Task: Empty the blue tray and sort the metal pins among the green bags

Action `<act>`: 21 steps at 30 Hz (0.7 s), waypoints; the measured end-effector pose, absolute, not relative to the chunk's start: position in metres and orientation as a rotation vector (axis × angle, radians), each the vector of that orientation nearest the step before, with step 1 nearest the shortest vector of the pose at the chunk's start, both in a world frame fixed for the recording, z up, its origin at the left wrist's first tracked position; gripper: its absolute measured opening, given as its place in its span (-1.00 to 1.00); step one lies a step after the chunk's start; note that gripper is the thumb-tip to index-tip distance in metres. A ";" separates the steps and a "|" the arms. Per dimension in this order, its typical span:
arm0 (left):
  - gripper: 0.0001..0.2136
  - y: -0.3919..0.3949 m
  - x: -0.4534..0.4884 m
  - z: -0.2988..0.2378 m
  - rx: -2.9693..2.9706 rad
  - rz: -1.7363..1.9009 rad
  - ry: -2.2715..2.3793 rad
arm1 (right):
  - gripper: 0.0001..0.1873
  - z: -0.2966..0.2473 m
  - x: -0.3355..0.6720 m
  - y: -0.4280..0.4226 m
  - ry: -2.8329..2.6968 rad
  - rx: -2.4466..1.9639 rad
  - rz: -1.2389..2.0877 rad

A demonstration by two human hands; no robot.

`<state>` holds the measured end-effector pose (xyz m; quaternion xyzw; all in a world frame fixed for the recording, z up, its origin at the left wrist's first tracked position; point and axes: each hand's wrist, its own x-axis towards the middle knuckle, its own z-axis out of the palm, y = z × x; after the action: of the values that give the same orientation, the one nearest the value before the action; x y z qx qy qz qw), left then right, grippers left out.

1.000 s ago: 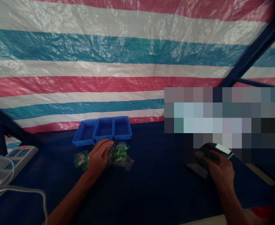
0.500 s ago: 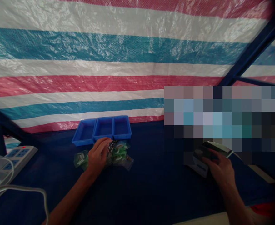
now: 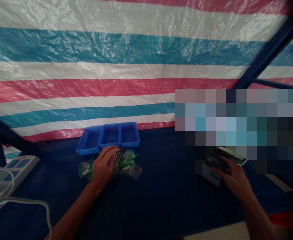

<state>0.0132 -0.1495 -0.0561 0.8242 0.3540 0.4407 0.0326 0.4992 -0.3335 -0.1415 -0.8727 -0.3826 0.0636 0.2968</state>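
from where i stand, the person's left hand sits low and near the middle of the frame, its fingers curled closed over a loose heap of small clear plastic bags holding green and metal bits (too small to make out exactly). the bags lie just below a row of three joined blue plastic trays on the navy cloth-covered surface. they look light, soft and a little slippery, so pinching one by its top edge seems the surest hold. over at lower right, the right hand has its fingers partly open against a dark box-shaped device; whether they grip it or only rest there, i can't tell. a power strip and a white cable sit at lower left, beneath a striped tarp.
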 end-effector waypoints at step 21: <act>-0.69 -0.141 0.004 -0.054 2.747 1.290 1.155 | 0.00 -0.137 0.494 -0.336 -1.093 -2.317 0.150</act>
<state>0.0041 -0.1410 -0.0541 0.8448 0.3551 0.3967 -0.0528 0.4942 -0.3359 -0.1366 -0.8658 -0.4083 0.0561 0.2839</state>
